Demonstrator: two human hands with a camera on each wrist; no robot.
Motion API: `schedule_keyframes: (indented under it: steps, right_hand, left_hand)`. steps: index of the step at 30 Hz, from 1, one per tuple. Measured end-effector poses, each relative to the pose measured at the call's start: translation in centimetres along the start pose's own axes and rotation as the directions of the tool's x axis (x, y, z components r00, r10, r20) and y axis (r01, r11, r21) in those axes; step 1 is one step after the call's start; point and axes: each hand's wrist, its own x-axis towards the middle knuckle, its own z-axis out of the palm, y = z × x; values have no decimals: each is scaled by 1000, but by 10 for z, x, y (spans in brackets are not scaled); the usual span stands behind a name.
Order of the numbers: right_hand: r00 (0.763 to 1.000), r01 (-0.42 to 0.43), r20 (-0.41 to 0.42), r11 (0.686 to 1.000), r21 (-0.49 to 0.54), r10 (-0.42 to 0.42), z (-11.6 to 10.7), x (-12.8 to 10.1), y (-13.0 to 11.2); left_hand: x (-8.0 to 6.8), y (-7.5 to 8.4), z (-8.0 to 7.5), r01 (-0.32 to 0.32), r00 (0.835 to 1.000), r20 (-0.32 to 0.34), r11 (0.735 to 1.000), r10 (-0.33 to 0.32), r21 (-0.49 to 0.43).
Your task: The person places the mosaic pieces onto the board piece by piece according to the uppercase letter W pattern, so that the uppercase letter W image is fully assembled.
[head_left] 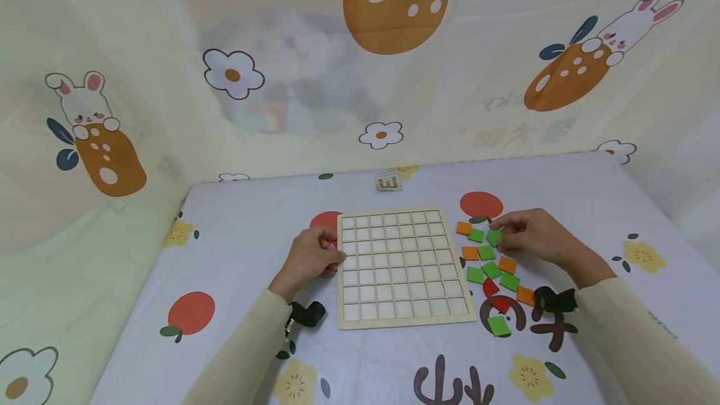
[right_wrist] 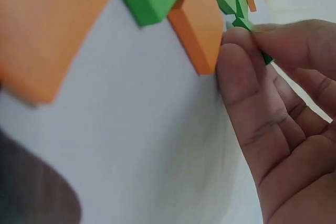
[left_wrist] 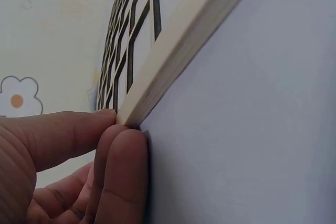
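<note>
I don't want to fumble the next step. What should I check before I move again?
1. Left hand pinching the wooden board at its left edge: ok.
2. Right hand pinching a green tile: ok.
3. That tile lifted fully off the table: cannot tell.
4. Other loose tiles spread well apart for picking: not ok, several sit against each other.
5. Pattern on the small card readable: cannot tell in detail, it is too small in the head view.
</note>
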Motion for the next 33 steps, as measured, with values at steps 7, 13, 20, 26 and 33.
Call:
schedule_keyframes:
  steps: [7, 13, 20, 26, 33]
  right_hand:
    - [1000, 25, -5, 991, -131, -26, 1, 2, -4]
    - [999, 33, -12, 976, -214, -36, 1, 2, -11]
    - [999, 28, -30, 955, -296, -39, 0, 1, -15]
    - [991, 65, -100, 963, -261, -94, 6, -2, -19]
    - [990, 107, -69, 979, -175, -121, 20, 3, -31]
  left_hand:
    - [0, -1, 0, -7, 1000, 3, 1000, 7, -7]
    - [0, -1, 1, -12, 1000, 3, 1000, 12, -2]
    - [0, 0, 1, -10, 1000, 0, 1000, 10, 2]
    - [0, -1, 1, -13, 1000, 4, 1000, 13, -5]
    - [-1, -2, 0, -20, 1000, -3, 1000, 20, 6]
